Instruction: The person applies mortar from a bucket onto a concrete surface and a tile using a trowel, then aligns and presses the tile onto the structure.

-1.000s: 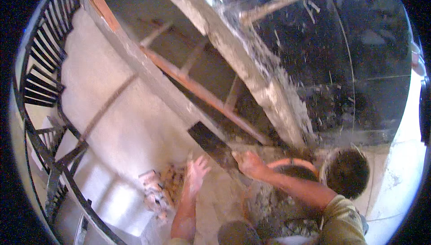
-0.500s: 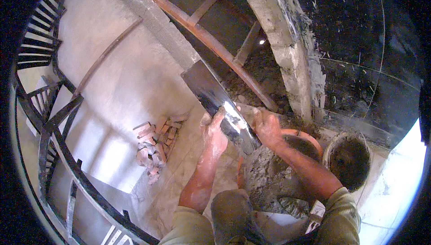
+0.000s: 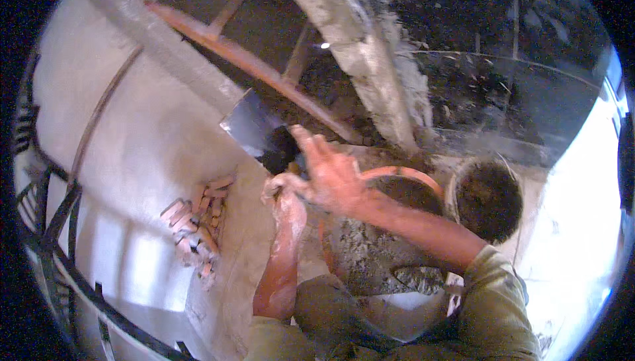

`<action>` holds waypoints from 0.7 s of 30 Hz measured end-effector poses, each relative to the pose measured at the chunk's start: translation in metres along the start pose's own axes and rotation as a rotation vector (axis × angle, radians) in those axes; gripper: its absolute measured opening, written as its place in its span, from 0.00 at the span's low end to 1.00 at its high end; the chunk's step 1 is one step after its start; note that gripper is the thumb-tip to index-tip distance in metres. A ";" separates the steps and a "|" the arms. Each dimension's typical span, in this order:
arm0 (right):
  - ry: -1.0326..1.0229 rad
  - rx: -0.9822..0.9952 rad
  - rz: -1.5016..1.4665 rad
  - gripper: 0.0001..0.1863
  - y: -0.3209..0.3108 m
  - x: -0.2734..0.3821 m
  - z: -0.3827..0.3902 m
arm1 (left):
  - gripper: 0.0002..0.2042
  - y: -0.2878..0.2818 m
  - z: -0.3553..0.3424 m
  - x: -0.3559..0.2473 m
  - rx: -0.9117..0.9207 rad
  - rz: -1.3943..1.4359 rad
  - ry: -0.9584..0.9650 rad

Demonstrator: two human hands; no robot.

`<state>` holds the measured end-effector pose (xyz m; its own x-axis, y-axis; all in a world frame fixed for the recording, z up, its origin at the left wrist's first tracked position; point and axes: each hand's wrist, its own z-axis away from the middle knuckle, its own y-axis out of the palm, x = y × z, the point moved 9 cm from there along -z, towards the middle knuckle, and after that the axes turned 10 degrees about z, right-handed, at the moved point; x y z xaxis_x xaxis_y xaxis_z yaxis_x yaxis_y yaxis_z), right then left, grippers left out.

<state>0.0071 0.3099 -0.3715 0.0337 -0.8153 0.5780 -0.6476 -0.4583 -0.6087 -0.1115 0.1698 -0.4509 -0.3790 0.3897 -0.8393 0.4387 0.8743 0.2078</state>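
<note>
A dark, shiny flat strip [image 3: 254, 126], which looks like polished stone or tile, lies tilted in front of me beside the grey ledge. My left hand [image 3: 288, 192] is closed around its near end, partly covered by the other hand. Across that end reaches my right hand [image 3: 334, 172], its fingers stretched out over the strip and slightly blurred. The strip's near end is hidden behind both hands. Grey mortar [image 3: 367, 255] lies in an orange-rimmed tub [image 3: 413, 174] below my right forearm.
A round bucket [image 3: 489, 199] with dark contents stands right of the tub. Broken bricks [image 3: 198, 225] are piled at the left. Black metal railing [image 3: 99, 301] curves along the lower left. A rough post [image 3: 357, 50] and a reddish beam [image 3: 245, 60] rise ahead.
My view has shifted right. My right hand has gone from the strip's right edge to across its near end, fingers now stretched. The left hand is now lower on the strip.
</note>
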 end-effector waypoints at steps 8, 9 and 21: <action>0.069 -0.094 -0.172 0.46 -0.006 -0.054 -0.006 | 0.07 0.081 0.008 0.005 0.060 0.124 0.051; 0.051 -0.083 -0.176 0.46 -0.011 -0.057 -0.007 | 0.07 0.085 0.006 0.004 0.047 0.111 0.070; 0.131 -0.322 0.043 0.45 -0.080 -0.189 -0.015 | 0.40 0.174 -0.038 0.014 0.592 -0.099 -0.224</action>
<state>0.0409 0.5055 -0.4240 -0.0835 -0.7694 0.6333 -0.8541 -0.2720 -0.4432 -0.0711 0.3382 -0.4071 -0.2896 0.1889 -0.9383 0.8104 0.5701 -0.1353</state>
